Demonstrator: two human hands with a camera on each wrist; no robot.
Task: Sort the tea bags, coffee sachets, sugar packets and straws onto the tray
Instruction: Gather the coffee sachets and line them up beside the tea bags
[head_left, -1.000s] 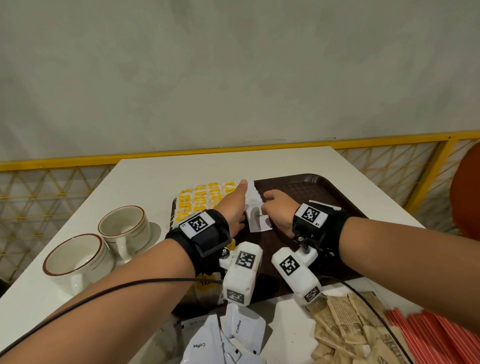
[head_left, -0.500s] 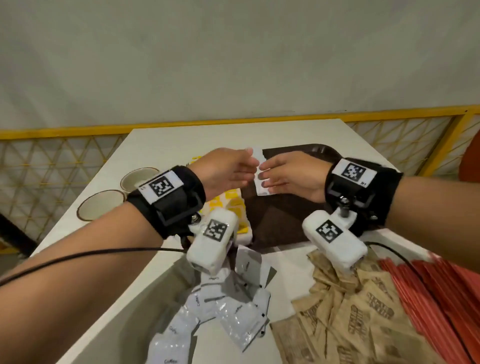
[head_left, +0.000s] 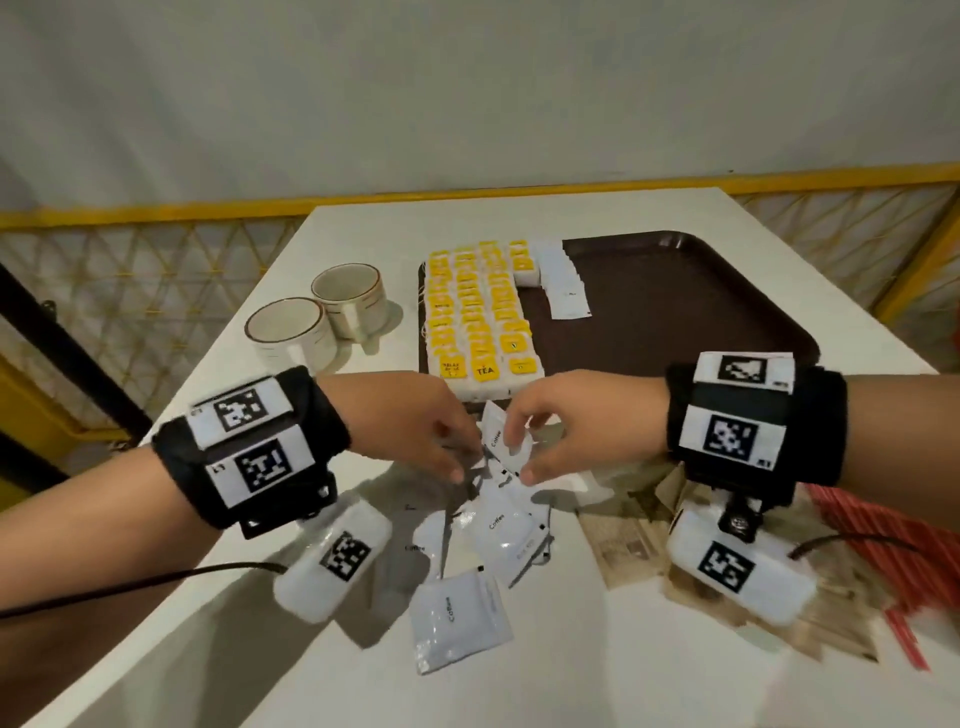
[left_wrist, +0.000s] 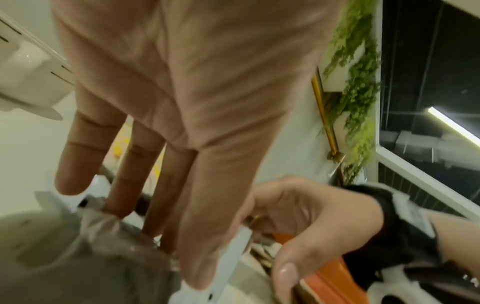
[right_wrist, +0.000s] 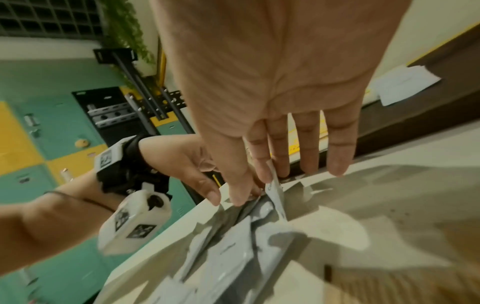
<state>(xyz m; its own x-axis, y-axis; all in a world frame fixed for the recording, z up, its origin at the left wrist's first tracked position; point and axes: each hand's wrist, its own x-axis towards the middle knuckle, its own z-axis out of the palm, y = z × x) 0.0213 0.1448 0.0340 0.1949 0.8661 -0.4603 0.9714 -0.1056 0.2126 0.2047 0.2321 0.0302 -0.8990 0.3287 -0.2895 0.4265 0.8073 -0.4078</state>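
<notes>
One coffee sachet (head_left: 501, 441) is being pinched upright by the right hand (head_left: 582, 421), probably for the tray (head_left: 727, 291); the left hand (head_left: 410, 421), fingers extended, is touching the pile (head_left: 498, 530).

I see a white bench (head_left: 649, 665); a dark brown tray (head_left: 675, 312) lies on its far half; two cream cups (head_left: 317, 322) stand touching each other just left of the tray; a loose heap of white coffee sachets (head_left: 457, 618) lies on the near part; brown sugar packets (head_left: 628, 545) lie to their right; red straws (head_left: 893, 577) lie at the right edge, beside the packets.
</notes>
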